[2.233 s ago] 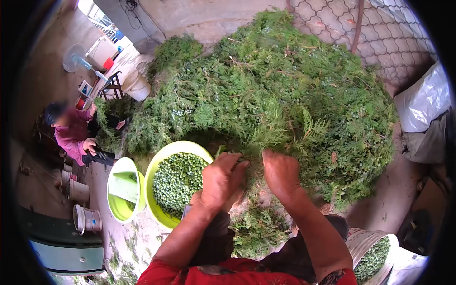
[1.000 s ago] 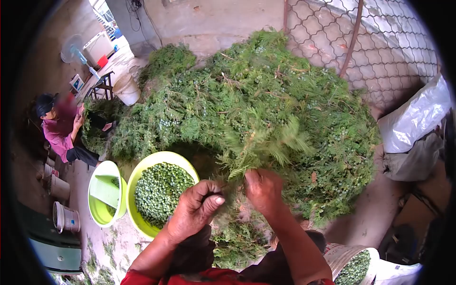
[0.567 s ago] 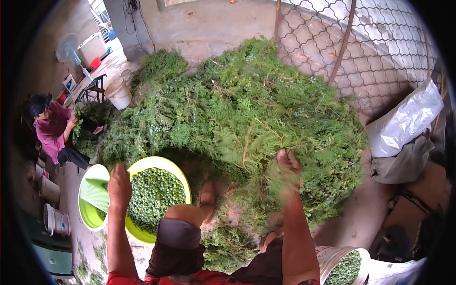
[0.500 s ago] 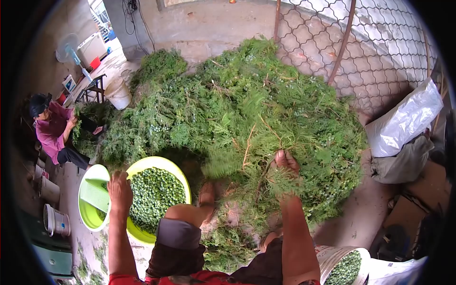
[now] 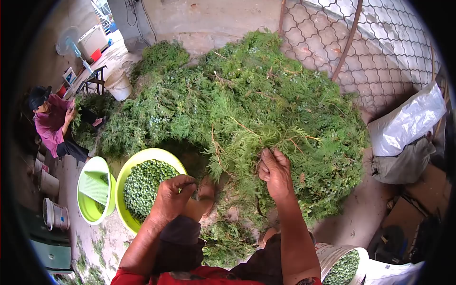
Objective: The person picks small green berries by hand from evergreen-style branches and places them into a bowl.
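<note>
In the head view, a bare concrete floor (image 5: 358,204) carried a broad pile of green cuttings (image 5: 190,99) that filled the middle and ran up to twelve o'clock, against a plastered wall (image 5: 204,19). The right hand (image 5: 273,166), just below centre toward four o'clock, pinched a leafy sprig (image 5: 249,135) over the pile's near edge. The left hand (image 5: 173,194), at seven to eight o'clock, was curled, thumb against fingers, by the rim of a lime basin (image 5: 119,202) of green berries (image 5: 148,185); whether it held anything could not be told. A second basin (image 5: 90,214), with a strainer (image 5: 94,186), stood beside it. Wire mesh (image 5: 365,59) leaned at two o'clock, a silvery sack (image 5: 406,118) lay at three, and a co-worker (image 5: 50,121) sat just above nine. A fan (image 5: 70,42) stood at ten.
</note>
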A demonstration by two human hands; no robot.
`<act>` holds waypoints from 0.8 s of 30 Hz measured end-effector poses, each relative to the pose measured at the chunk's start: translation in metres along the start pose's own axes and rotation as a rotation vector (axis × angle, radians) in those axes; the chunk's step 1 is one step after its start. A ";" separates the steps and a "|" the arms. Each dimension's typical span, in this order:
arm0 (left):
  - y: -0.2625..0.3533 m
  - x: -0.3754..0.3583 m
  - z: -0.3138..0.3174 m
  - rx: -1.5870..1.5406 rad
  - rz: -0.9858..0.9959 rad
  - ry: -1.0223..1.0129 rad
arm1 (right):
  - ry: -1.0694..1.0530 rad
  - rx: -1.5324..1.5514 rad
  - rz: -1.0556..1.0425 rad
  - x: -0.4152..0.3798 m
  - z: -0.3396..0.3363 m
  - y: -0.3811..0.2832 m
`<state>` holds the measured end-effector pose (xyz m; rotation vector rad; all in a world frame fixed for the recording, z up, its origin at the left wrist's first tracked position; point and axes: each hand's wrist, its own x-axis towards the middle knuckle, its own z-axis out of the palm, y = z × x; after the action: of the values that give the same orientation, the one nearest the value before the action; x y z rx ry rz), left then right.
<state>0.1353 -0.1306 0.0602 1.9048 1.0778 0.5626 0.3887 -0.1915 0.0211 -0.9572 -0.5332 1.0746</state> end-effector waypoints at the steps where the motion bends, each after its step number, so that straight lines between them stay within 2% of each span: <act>1: -0.002 0.002 0.001 -0.023 -0.005 -0.014 | -0.022 -0.009 -0.004 0.000 -0.001 0.000; 2: -0.008 0.004 0.005 -0.021 -0.007 -0.012 | -0.024 -0.007 -0.001 0.000 -0.002 -0.001; 4: -0.019 0.006 0.011 -0.296 -0.023 -0.067 | -0.036 0.164 0.033 -0.001 -0.007 -0.004; 5: -0.018 0.003 0.012 -0.292 -0.031 -0.054 | -0.048 0.167 0.043 -0.002 -0.009 0.000; 7: -0.003 0.002 0.018 -0.319 -0.085 -0.169 | 0.114 0.454 0.065 -0.004 -0.023 0.011; 8: 0.007 -0.002 0.020 -0.444 -0.199 -0.247 | -0.141 0.648 0.095 0.001 -0.034 0.013; 11: 0.007 -0.007 0.036 -0.617 -0.239 -0.370 | -0.120 0.746 0.039 0.003 -0.048 0.028; 12: 0.007 -0.007 0.042 -0.682 -0.180 -0.422 | -0.097 0.750 0.040 0.001 -0.043 0.024; 15: 0.027 -0.013 0.043 -0.616 -0.238 -0.495 | -0.090 0.749 0.036 0.006 -0.039 0.025; 19: 0.006 -0.020 0.064 -0.818 -0.445 -0.629 | -0.013 0.661 0.120 0.008 -0.030 0.019; 20: 0.004 -0.022 0.072 -0.804 -0.435 -0.520 | 0.082 0.637 0.161 0.007 -0.025 0.017; 21: 0.002 -0.024 0.073 -0.802 -0.438 -0.513 | 0.079 0.640 0.167 0.007 -0.019 0.013; 23: 0.030 -0.021 0.060 -0.937 -0.415 -0.610 | 0.200 0.556 0.159 0.005 -0.006 0.010; 24: 0.037 -0.021 0.059 -0.916 -0.439 -0.596 | 0.177 0.553 0.148 0.006 -0.007 0.016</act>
<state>0.1834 -0.1847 0.0601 0.8913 0.6296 0.1495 0.3886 -0.1866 0.0036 -0.5972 -0.0081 1.1731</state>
